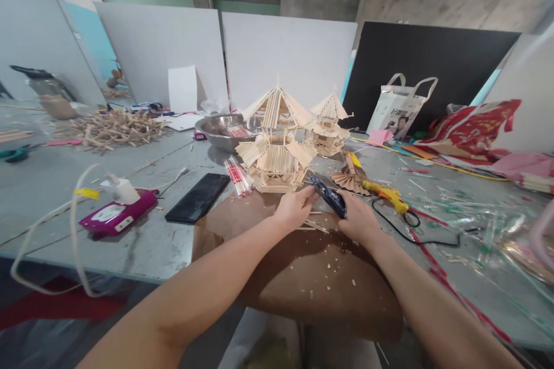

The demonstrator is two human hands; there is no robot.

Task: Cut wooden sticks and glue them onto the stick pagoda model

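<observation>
My right hand [360, 216] is closed around a dark blue hand tool [329, 197], which looks like a cutter or pliers and points up and to the left. Close to the tool's far end is my left hand [296, 207], its fingers pinched together; whatever they hold is too small to make out. Several thin wooden sticks [318, 226] lie beneath the hands on a brown paper sheet [298, 277] with pale scraps. Just beyond stands a tiered pavilion model [277, 153] built of sticks. A smaller stick pavilion [328, 127] is behind it to the right.
Left of the paper are a black phone [198, 197], a purple power strip [119, 213] with a white cable, a metal bowl [216, 130] and a stick pile [116, 130]. To the right lie a yellow glue gun [389, 196], its black cord, plastic scraps and a white bag [395, 109].
</observation>
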